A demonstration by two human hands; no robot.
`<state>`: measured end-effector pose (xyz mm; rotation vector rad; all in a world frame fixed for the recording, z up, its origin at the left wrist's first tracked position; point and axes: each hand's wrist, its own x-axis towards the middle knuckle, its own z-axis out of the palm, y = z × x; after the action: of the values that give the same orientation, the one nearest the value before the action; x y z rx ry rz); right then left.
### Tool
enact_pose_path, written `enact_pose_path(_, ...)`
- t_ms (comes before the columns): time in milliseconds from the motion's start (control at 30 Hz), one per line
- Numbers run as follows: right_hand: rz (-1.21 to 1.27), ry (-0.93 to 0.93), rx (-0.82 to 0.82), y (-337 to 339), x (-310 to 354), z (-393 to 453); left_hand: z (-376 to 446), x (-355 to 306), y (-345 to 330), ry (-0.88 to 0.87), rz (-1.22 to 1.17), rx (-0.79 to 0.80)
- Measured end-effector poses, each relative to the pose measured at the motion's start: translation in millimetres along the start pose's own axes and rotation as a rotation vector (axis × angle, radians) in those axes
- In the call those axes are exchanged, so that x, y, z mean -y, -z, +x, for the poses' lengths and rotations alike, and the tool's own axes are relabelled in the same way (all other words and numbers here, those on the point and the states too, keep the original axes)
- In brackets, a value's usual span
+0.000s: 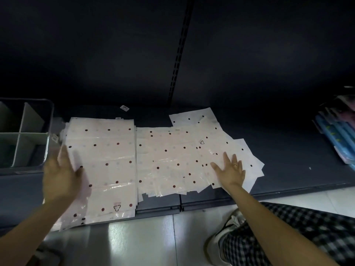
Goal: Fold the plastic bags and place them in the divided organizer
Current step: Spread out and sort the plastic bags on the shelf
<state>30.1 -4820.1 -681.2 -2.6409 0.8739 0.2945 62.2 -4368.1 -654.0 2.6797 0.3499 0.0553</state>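
Under right hand (pixel 229 172): loose plastic bags (pixel 192 156), fingers flat on top.

The organizer (pixel 25 131) sat at the shelf's (pixel 288 150) left end, bags (pixel 99 160) spread right beside it, more bags (pixel 172 160) further right.

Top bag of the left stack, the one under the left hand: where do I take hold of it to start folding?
Grip the top bag at its near short edge, which overhangs the shelf front, coming from below and in front. It lies flat, so elsewhere there is no lip; the left hand hovers blurred at its left edge.
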Motion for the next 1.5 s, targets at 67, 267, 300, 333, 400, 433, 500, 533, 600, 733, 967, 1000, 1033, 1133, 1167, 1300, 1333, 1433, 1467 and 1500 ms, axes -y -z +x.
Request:
enact_pose_path(67, 0.047, 0.000, -0.046, -4.1, -1.6, -0.8, -6.1, -4.1, -6.6, -0.213, 0.077, 0.034)
enact_pose_path(267, 0.398, -0.008, -0.214, 3.7, -1.8, -4.9, -20.5, -5.1, -30.4, -0.326, 0.130, 0.318)
enact_pose_path(300, 0.511, 0.010, -0.195, 7.2, -1.1, -7.0, -20.1, -4.6, -31.8, -0.314, 0.112, 0.317)
enact_pose_path(333, 0.646, 0.047, -0.161, 11.3, 0.9, -9.4, -19.2, -5.2, -32.5, -0.302, 0.093, 0.314)
enact_pose_path(400, 0.855, 0.137, -0.090, 20.5, 10.3, -15.5, -16.4, -11.0, -32.6, -0.277, 0.060, 0.314)
enact_pose_path(433, 0.941, 0.176, -0.050, 24.2, 19.1, -17.9, -15.4, -15.3, -32.5, -0.273, 0.046, 0.313)
enact_pose_path(500, 1.174, 0.242, 0.087, 31.0, 45.1, -25.2, -16.2, -24.7, -31.3, -0.301, 0.021, 0.305)
enact_pose_path(533, 1.254, 0.307, 0.174, 33.1, 59.2, -29.5, -17.6, -30.5, -30.5, -0.323, -0.003, 0.307)
enact_pose_path(600, 1.051, 0.542, 0.240, 29.1, 82.9, -35.6, -21.3, -45.0, -28.9, -0.337, -0.117, 0.332)
enact_pose_path(733, 0.389, 0.810, 0.251, 3.4, 104.7, -35.7, -31.0, -93.8, -18.0, -0.039, -0.686, 0.563)
enact_pose_path(967, 0.079, 0.869, 0.321, -9.2, 96.6, -31.5, -46.7, -129.7, -32.3, 0.123, -0.851, 0.641)
enact_pose_path(1000, 0.075, 0.854, 0.315, -8.2, 92.6, -30.3, -46.7, -130.2, -36.2, 0.135, -0.844, 0.590)
enact_pose_path(1033, 0.089, 0.829, 0.305, -6.3, 88.5, -28.8, -45.9, -130.8, -39.6, 0.129, -0.827, 0.522)
enact_pose_path(1133, 0.209, 0.622, 0.127, 1.3, 68.0, -17.5, -40.0, -126.6, -46.3, 0.083, -0.717, 0.300)
enact_pose_path(1167, 0.196, 0.523, 0.045, 3.8, 56.6, -11.1, -38.8, -124.0, -47.0, 0.057, -0.649, 0.268)
enact_pose_path(1300, -0.133, 0.292, 0.068, 5.9, 6.2, 4.5, -40.5, -113.3, -50.0, -0.265, -0.336, 0.340)
enact_pose_path(1333, -0.153, 0.285, 0.077, 4.5, -2.4, 5.0, -42.6, -110.8, -49.8, -0.354, -0.245, 0.374)
enact_pose_path(1433, -0.017, 0.290, -0.048, 3.5, -10.8, 6.8, -49.0, -108.6, -49.3, -0.659, 0.120, 0.314)
enact_pose_path(1467, 0.051, 0.275, -0.108, 5.3, -8.7, 7.3, -50.3, -109.8, -48.7, -0.727, 0.175, 0.270)
enact_pose_path(1500, 0.107, 0.248, -0.160, 7.6, -5.8, 7.9, -51.0, -111.3, -48.2, -0.757, 0.216, 0.256)
